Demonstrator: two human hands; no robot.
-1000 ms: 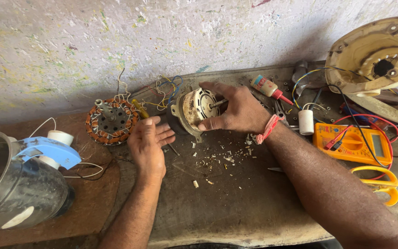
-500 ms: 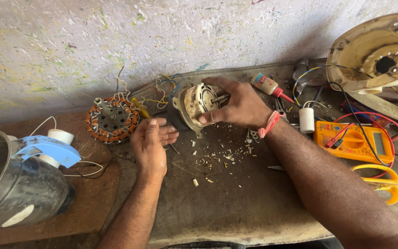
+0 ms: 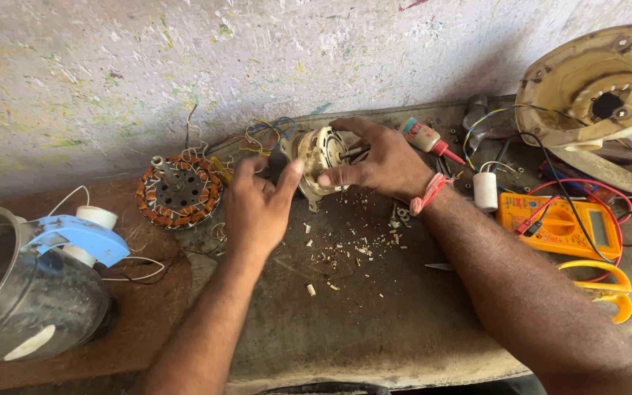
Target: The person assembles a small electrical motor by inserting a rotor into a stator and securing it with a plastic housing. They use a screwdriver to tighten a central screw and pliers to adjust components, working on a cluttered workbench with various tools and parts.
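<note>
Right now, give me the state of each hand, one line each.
Left hand: open, fingers spread, holds nothing, reaching to the motor housing.
Right hand: closed on the motor housing.

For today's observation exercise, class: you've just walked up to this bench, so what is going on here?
A person works at a dusty bench strewn with chips. The right hand grips a round cream motor housing on its edge, while the left hand reaches toward it, fingers spread. A copper-wound stator lies to the left; an orange multimeter and yellow-handled scissors lie to the right.
</note>
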